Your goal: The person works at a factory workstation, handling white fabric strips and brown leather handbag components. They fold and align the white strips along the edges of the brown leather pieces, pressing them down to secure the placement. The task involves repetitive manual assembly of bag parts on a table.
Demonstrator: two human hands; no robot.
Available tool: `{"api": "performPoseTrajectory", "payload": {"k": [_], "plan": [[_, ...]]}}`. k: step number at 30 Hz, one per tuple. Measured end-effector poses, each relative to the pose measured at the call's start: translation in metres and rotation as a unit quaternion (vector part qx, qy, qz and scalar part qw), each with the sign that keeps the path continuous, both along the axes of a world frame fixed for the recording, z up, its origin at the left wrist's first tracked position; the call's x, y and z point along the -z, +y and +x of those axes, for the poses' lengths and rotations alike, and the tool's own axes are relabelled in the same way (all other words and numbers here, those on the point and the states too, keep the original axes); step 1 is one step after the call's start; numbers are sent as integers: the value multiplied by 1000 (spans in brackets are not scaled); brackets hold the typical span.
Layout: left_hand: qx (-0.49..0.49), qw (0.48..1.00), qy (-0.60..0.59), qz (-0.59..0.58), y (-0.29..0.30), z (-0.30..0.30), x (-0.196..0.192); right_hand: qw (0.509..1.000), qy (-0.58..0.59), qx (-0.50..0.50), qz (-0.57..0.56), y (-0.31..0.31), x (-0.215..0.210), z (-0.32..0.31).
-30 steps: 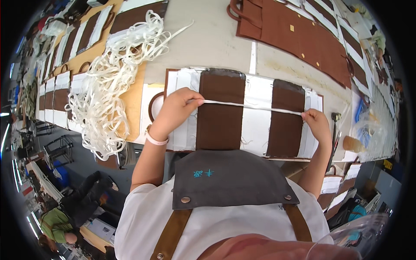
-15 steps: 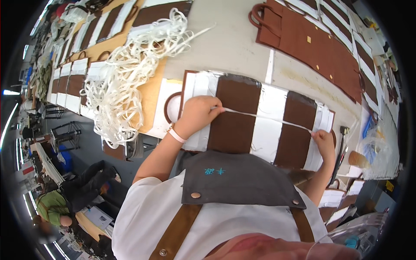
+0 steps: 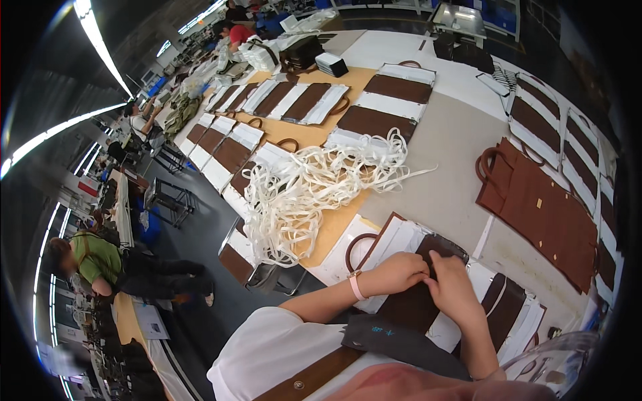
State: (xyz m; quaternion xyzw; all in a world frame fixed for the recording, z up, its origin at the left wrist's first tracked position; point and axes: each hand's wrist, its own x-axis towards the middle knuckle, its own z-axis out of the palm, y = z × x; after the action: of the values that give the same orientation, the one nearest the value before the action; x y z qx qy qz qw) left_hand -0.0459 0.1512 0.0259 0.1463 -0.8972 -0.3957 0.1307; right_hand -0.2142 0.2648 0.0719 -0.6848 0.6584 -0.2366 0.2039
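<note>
Hands, left hand (image 3: 400,271) and right hand (image 3: 455,287), pinch the brown-and-white panel (image 3: 408,307) beside tangled white straps (image 3: 314,187).

Vantage: sitting on the person's head, being the left one of two side-by-side fisheye cameras.
Facing: looking down and forward, tilting toward the person's left, over chest and apron to the worktable (image 3: 461,167).
Nearness: hovering close above the left hand (image 3: 399,271) and right hand (image 3: 454,289), both meeting on the brown-and-white panel (image 3: 414,304) at lower centre.
Reach: taking in the white strap pile (image 3: 314,187), the brown leather piece (image 3: 542,207), rows of panels beyond, plus the aisle and a seated worker (image 3: 90,264) far left.
Distortion: bending straight table edges toward the dark round rim.
Overlap: showing one view only.
</note>
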Motion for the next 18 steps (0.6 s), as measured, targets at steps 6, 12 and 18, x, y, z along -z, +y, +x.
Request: {"api": "performPoseTrajectory", "payload": {"k": [6, 12, 18], "plan": [[-87, 996, 30, 2, -24, 15, -3, 993, -87, 13, 78, -19, 30, 6], [-175, 983, 20, -54, -60, -1, -4, 943, -308, 121, 28, -45, 43, -7], [-69, 958, -12, -277, -66, -20, 10, 901, -362, 205, -126, -58, 84, 7]]}}
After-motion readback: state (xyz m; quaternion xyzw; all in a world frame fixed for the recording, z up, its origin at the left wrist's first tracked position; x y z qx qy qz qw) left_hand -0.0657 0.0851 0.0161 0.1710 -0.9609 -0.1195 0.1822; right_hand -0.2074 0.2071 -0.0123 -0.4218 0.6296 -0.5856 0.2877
